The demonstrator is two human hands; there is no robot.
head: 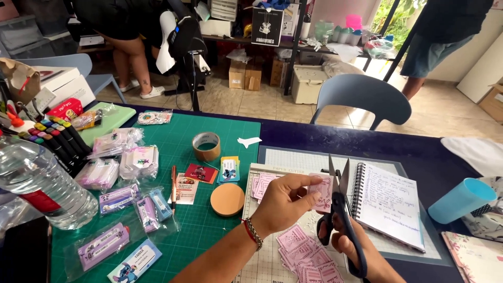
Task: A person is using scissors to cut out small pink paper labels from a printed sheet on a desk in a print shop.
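My left hand (283,202) pinches a small pink paper card (320,192) by its edge above the paper cutter board (272,262). My right hand (348,243) grips black-handled scissors (338,181), blades open and pointing up, right beside the card. Several cut pink cards (304,257) lie in a loose pile under my hands. More pink cards (261,184) rest on the board's upper left. A red and metal bracelet sits on my left wrist.
A green cutting mat (199,230) holds a tape roll (206,146), a cork disc (227,199), a pen and bagged labels. A water bottle (39,183) and markers stand left. A spiral notebook (390,204) and blue cup (461,200) lie right. A chair and two standing people are behind.
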